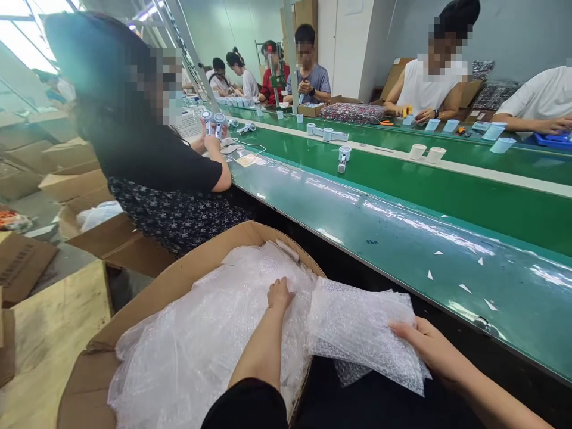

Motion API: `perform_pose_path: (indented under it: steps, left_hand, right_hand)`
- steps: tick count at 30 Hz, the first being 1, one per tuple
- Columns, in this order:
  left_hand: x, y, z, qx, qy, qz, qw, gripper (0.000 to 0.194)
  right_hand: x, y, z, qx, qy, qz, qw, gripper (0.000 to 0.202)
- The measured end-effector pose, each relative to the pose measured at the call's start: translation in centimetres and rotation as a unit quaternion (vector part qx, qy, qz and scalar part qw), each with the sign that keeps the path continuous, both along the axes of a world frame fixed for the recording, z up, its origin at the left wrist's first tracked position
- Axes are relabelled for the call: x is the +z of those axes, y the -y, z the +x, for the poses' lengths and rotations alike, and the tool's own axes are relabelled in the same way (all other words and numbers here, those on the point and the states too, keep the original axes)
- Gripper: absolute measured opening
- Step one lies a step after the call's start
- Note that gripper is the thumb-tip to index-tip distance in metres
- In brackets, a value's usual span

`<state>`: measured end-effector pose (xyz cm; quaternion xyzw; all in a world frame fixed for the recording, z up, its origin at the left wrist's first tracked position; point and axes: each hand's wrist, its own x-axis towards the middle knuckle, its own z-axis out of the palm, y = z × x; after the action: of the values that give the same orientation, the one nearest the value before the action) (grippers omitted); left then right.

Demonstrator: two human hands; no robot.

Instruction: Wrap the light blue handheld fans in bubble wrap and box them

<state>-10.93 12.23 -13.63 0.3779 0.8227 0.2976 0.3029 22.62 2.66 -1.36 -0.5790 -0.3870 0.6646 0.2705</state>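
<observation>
A loose stack of clear bubble wrap bags (pixel 361 325) is gripped by my right hand (pixel 422 342), with the thumb on top and the fingers underneath. The stack fans out past the right rim of a large cardboard box (pixel 214 253). Inside that box, a heap of bubble wrap bags (pixel 192 333) fills it close to the rim. My left hand (pixel 280 293) reaches into the heap, its fingers curled into the plastic; the fingertips are partly hidden there.
A green conveyor belt (pixel 379 179) carries handheld fans (pixel 344 158) and cups (pixel 417 151). White paper scraps (pixel 429 274) lie on the near ledge (pixel 322 208). At left, a co-worker in a black top (pixel 165 149) holds two fans. Other workers sit across the belt. Open cartons (pixel 125 232) stand at left.
</observation>
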Motion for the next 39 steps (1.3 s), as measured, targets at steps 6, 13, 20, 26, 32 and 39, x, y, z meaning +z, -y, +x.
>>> perform_pose_path:
  steps: [6,13,20,26,32,39]
  left_hand:
    - [0.9,0.9,0.4,-0.037,0.084,0.077,0.993,0.024]
    - [11.3,4.1,0.4,0.046,0.281,0.331,0.9,0.046]
    - [17.3,6.3,8.5,0.121,0.597,0.291,0.738,0.027]
    - [12.4,8.0,14.1,0.196,0.539,0.223,0.788,0.024]
    - [10.4,9.3,15.4,0.113,0.288,0.296,0.903,0.033]
    - [8.5,9.8,15.4,0.05,0.113,0.191,0.974,0.026]
  right_hand:
    - [-0.1,-0.1,0.6,0.005,0.057,0.023,0.998,0.052]
    - [-1.0,-1.5,0.2,0.043,-0.02,-0.007,0.999,0.045]
    - [-0.8,-1.5,-2.2,0.008,-0.144,0.011,0.99,0.045]
    - [-0.3,-0.3,-1.8,-0.04,-0.244,-0.003,0.969,0.042]
    - [-0.2,0.6,-0.8,-0.037,-0.291,-0.018,0.956,0.067]
    - [-0.6,0.4,-1.4,-0.001,-0.095,0.0,0.995,0.058]
